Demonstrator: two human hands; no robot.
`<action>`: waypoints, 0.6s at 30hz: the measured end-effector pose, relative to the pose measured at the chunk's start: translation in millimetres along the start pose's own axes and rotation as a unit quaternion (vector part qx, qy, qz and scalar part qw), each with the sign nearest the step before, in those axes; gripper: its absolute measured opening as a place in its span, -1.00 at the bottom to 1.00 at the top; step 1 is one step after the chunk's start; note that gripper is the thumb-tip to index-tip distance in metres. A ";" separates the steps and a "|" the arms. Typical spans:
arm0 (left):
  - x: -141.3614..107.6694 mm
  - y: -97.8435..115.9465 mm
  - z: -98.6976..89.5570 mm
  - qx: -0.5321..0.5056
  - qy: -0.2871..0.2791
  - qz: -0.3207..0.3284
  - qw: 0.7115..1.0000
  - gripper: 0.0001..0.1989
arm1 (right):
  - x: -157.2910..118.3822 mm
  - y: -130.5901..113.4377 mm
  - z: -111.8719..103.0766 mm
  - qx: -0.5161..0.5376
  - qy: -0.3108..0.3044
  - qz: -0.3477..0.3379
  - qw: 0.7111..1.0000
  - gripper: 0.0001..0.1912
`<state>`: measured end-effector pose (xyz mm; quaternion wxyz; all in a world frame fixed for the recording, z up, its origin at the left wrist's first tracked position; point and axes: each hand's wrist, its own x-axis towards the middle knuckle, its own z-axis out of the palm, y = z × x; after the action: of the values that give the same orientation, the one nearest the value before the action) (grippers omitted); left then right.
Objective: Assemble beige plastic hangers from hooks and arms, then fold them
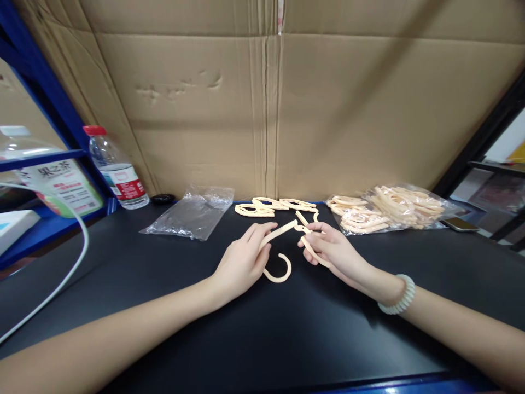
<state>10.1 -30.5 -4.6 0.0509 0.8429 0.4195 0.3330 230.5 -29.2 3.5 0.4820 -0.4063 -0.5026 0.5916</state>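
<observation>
Between my hands is a cream plastic folding hanger (283,232), partly unfolded above the black table. My left hand (243,262) is closed around one of its arms. A curved hook (289,270) shows just below those fingers, its inner end hidden by the hand. My right hand (334,250) pinches a second curved piece near the joint, with the thumb and fingers bent round it. Whether all these pieces are joined is partly hidden by my fingers. Behind my hands, several folded cream hangers (262,213) lie in a row against the cardboard.
Clear bags filled with hangers (410,205) lie at the back right, by a phone (460,224). A flat clear plastic bag (188,216) is at back left. Beyond it stand a red-capped bottle (127,183) and a white cable (84,246). Cardboard (184,120) walls the back.
</observation>
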 end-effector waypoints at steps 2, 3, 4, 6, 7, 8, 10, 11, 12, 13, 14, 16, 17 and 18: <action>0.0 1.8 0.5 0.025 -0.001 0.015 1.000 -0.64 | -0.6 0.2 1.5 -0.008 -0.029 0.019 0.999 -0.62; -0.1 2.7 0.7 0.039 0.003 0.023 0.999 -0.64 | -1.1 0.0 2.5 -0.021 -0.058 0.028 0.998 -0.63; -0.3 3.6 1.0 0.054 0.008 0.033 0.998 -0.65 | -1.9 -0.4 3.6 -0.036 -0.089 0.036 0.995 -0.65; -0.9 5.3 1.4 0.084 0.011 0.057 0.995 -0.68 | -4.1 -1.5 6.0 -0.060 -0.138 0.053 0.987 -0.71; -1.2 6.1 1.4 0.096 0.009 0.072 0.993 -0.71 | -5.3 -1.8 7.2 -0.066 -0.151 0.062 0.984 -0.73; -1.4 6.8 1.4 0.108 0.006 0.087 0.990 -0.73 | -6.4 -1.9 8.3 -0.070 -0.157 0.068 0.983 -0.75; -1.3 8.4 0.6 0.137 0.001 0.119 0.983 -0.78 | -8.0 -1.1 9.8 -0.079 -0.167 0.075 0.980 -0.76; -0.9 9.4 -0.2 0.158 -0.004 0.134 0.978 -0.79 | -8.4 -0.4 10.4 -0.086 -0.174 0.075 0.978 -0.74; -0.3 10.6 -1.2 0.183 -0.011 0.148 0.972 -0.79 | -8.7 0.6 10.9 -0.095 -0.180 0.074 0.976 -0.71; 0.5 12.0 -2.5 0.209 -0.022 0.159 0.965 -0.80 | -8.8 1.5 11.3 -0.104 -0.183 0.074 0.975 -0.67; 1.4 13.7 -4.0 0.234 -0.039 0.167 0.957 -0.80 | -8.9 2.3 11.7 -0.112 -0.184 0.074 0.974 -0.63; 3.3 17.7 -7.4 0.272 -0.085 0.172 0.943 -0.79 | -9.1 3.4 12.4 -0.125 -0.178 0.078 0.973 -0.57; 4.0 19.9 -9.0 0.285 -0.111 0.169 0.937 -0.79 | -9.3 3.6 12.7 -0.131 -0.176 0.079 0.972 -0.55; 4.7 22.0 -10.5 0.294 -0.136 0.164 0.932 -0.78 | -9.6 3.6 13.0 -0.137 -0.175 0.078 0.972 -0.54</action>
<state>20.5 -43.2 14.0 -0.1983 0.9144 0.3436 0.0802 219.3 -41.3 2.0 0.2792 -0.3962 -0.6220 0.6149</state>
